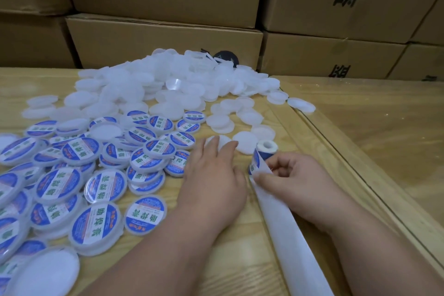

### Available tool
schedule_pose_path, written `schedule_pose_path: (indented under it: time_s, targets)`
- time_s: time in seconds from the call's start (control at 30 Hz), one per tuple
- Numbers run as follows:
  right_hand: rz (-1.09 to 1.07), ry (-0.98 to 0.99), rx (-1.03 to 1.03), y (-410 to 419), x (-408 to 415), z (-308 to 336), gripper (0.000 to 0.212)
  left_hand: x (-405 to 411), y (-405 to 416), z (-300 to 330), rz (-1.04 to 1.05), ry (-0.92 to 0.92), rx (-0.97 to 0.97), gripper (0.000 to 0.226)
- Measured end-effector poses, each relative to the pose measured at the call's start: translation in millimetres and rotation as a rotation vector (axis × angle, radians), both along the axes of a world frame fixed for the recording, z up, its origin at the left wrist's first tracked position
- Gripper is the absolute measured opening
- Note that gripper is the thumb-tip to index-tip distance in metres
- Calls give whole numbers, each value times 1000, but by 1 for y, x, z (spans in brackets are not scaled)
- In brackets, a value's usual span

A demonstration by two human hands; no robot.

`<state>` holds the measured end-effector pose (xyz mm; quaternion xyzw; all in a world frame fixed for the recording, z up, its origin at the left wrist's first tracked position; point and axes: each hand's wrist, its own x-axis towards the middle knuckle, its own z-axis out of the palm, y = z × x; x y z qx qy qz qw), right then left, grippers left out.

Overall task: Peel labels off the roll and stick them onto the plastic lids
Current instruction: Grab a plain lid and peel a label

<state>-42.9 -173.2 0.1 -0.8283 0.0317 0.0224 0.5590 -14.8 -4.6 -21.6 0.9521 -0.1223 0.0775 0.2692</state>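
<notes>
1. The right hand (292, 176) pinched a blue-and-white round label (256, 163) at the small white label roll (265, 151), apparently mid-peel.
2. The left hand (212, 176) lay flat, fingers straight, on a blank translucent white plastic lid (224, 140) beside the roll.
3. Next, I judge, the label must come free and land centred on that lid.
4. The white backing strip (286, 230) ran off the frame's bottom edge; the label's peeled edge was hard to make out.
</notes>
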Motion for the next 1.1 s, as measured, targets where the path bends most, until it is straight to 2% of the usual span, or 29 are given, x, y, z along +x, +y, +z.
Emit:
schedule_pose_path:
  time_s: [0.03,0.2,0.33,0.47,0.7,0.83,0.97,1.1]
  targets:
    - [21,8,21,-1,-1,0,1,0,0,-1,-14,-15,15,48]
    - [205,70,140,-12,-3,9,34,-2,0,-1,-21,-100,-100,25]
    - [242,92,134,-13,2,10,44,-2,-1,-1,5,-97,-99,33]
    - [266,80,141,-10,2,11,52,-1,-1,-2,16,-56,3,47]
    - [220,94,95,-17,5,6,82,-3,-2,0,-8,-46,-52,48]
    - [214,88,111,-14,6,6,70,-5,-2,0,5,-58,-34,55]
    - [118,106,87,-10,5,7,41,-7,-2,0,-29,-84,-64,48]
    - [46,86,44,-9,5,8,10,-8,-1,2,-45,-92,-148,54]
